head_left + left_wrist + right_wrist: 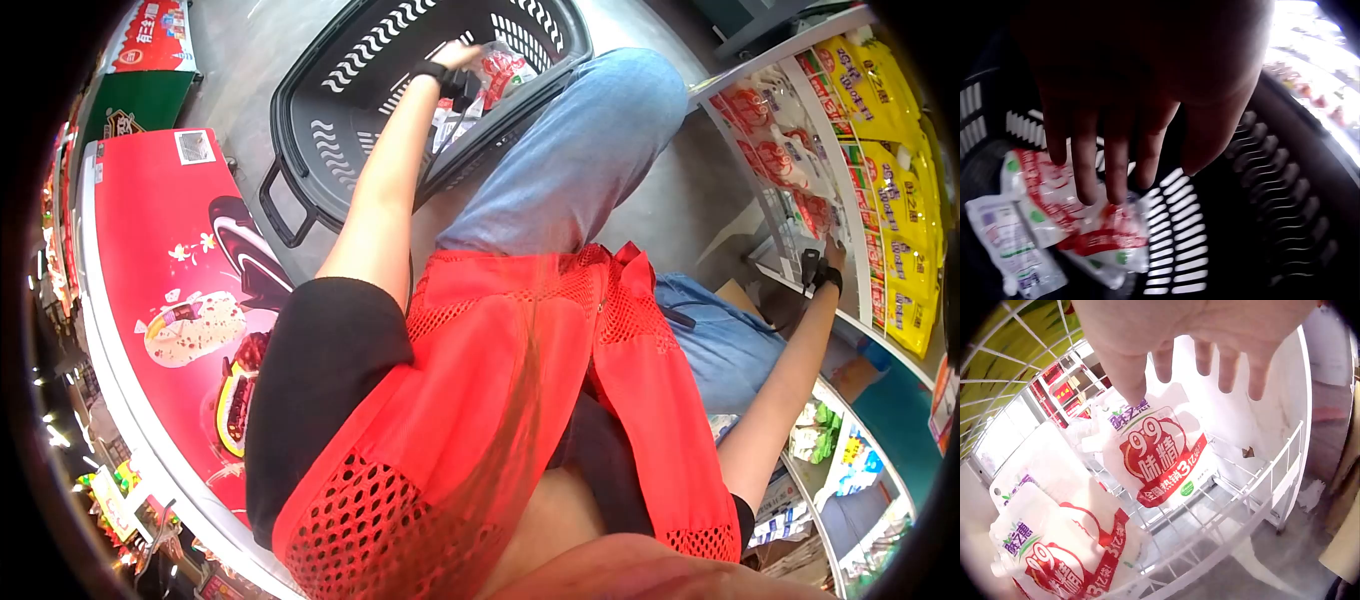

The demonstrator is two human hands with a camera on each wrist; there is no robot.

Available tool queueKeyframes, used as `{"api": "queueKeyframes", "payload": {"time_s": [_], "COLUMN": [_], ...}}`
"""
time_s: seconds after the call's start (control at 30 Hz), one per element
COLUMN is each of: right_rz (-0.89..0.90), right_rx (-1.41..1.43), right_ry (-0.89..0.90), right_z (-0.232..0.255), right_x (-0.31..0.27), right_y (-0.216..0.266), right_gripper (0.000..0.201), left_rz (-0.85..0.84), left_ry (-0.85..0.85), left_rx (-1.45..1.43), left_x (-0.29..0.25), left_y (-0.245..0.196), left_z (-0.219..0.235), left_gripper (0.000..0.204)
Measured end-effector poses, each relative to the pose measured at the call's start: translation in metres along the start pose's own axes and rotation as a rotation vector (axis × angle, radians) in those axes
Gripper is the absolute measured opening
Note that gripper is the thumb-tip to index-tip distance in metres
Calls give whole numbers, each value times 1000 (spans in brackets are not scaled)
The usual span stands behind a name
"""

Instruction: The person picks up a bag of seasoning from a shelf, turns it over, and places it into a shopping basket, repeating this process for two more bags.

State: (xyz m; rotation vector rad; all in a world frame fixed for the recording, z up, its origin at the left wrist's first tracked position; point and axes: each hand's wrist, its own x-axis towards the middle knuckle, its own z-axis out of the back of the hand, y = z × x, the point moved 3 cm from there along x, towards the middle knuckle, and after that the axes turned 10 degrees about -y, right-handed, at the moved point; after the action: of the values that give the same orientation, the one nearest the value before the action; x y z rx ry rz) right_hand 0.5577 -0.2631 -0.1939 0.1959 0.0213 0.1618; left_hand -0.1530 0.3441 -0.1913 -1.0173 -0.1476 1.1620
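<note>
My left hand (455, 56) is inside the black basket (345, 60), its fingers extended downward. In the left wrist view that hand (1129, 119) hangs over red-and-white packets (1110, 240) and a smaller white pouch (1019, 247), holding nothing visible. My right hand (834, 256) reaches to the lower shelf at the right. The right wrist view shows this hand (1200, 344) with spread, relaxed fingers above a white spouted pouch (1160, 453) standing in a white wire rack (1260, 481). Its thumb is at the pouch's top edge; whether they touch I cannot tell. More such pouches (1060, 562) stand at lower left.
Yellow packets (900, 200) and red-and-white bags (775, 130) fill the shelving at the right. A red printed display (165, 230) stands at the left. My denim-covered knee (620, 110) is against the basket's near side, above the grey floor (235, 90).
</note>
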Motion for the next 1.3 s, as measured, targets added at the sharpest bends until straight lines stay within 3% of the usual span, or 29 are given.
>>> {"api": "queueKeyframes", "payload": {"time_s": [0.03,0.1,0.17,0.23,0.5,0.6,0.7,1.03,1.3], "right_rz": [-27,-15,-8,-6,0,49,-74,-46,-10], "right_rx": [4,-17,-56,-74,272,541,659,1031,1041], "right_ry": [4,4,10,21,176,392,418,446,456], "right_z": [3,4,2,3,37,58,126,132,127], "right_x": [-5,-5,-7,-11,-40,-92,-207,-233,-234], "right_y": [4,7,6,10,43,86,176,196,208], "right_gripper": [75,74,74,73,70,58,55,43,44], "left_rz": [80,311,593,668,714,717,718,701,698], "left_ry": [51,-30,-121,-154,-195,-194,-192,-203,-239], "left_rx": [149,100,42,61,91,92,103,107,116], "left_x": [11,-7,-72,-93,-112,-113,-114,-116,-114], "left_y": [42,96,75,87,109,111,112,109,107], "left_z": [-5,-17,-18,-19,-33,-37,-40,-39,-34], "left_gripper": [34,36,33,32,31,30,30,28,27]}}
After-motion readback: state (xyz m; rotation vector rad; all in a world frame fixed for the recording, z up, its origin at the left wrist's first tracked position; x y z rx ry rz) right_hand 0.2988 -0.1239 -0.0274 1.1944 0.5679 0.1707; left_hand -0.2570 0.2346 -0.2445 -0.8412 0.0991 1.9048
